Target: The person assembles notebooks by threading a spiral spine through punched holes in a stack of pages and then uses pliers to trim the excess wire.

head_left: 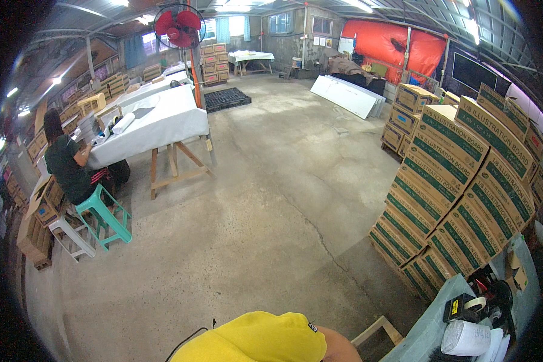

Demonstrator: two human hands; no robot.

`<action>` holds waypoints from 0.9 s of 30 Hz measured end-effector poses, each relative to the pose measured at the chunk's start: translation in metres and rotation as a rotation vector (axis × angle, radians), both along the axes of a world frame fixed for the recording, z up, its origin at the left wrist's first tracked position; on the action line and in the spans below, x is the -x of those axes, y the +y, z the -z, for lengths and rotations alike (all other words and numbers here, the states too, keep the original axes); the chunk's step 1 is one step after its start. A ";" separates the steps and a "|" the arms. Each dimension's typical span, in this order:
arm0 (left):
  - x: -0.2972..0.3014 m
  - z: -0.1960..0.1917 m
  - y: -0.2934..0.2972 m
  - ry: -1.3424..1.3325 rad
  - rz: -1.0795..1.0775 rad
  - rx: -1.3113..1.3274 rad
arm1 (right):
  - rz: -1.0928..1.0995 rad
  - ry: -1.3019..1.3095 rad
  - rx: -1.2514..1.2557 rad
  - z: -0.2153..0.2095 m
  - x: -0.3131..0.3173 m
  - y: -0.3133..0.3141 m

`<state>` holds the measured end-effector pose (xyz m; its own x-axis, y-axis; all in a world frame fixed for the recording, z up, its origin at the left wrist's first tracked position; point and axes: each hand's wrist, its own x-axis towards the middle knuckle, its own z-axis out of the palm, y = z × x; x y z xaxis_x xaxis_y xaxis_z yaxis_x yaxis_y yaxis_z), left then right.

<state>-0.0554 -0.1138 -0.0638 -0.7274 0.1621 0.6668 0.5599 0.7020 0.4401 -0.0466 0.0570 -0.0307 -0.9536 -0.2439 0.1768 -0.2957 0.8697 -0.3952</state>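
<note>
Neither of my hands shows in the head view. At the lower edge a yellow sleeve (256,338) and a bit of bare upper arm (339,346) come into the picture. Closest to that arm, on the right, stands a table with a pale cover (425,323). On it lie a tape dispenser (463,306) with a roll of tape and a white wrapped bundle (466,338).
Tall stacks of cardboard boxes (443,163) rise on the right. A person in dark clothes (66,157) sits on a green stool (105,214) at a white-covered table (163,120). Beyond are a black pallet (226,99), leaning white boards (347,96) and a red fan (180,27).
</note>
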 end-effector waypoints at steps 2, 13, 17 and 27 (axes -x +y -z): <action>0.000 0.000 0.000 -0.008 0.006 0.002 | 0.000 0.000 0.002 0.002 0.001 0.002; -0.002 -0.004 -0.003 -0.054 0.000 0.049 | -0.005 0.005 0.004 -0.003 -0.001 -0.004; -0.002 -0.003 -0.001 -0.078 0.012 0.057 | 0.002 0.007 0.007 -0.028 -0.016 -0.011; -0.003 -0.008 -0.003 -0.145 0.018 0.107 | -0.002 0.013 0.001 -0.025 -0.012 -0.010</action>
<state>-0.0526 -0.1171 -0.0557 -0.8111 0.2405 0.5331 0.5088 0.7397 0.4404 -0.0351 0.0474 -0.0053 -0.9507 -0.2455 0.1893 -0.3025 0.8689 -0.3919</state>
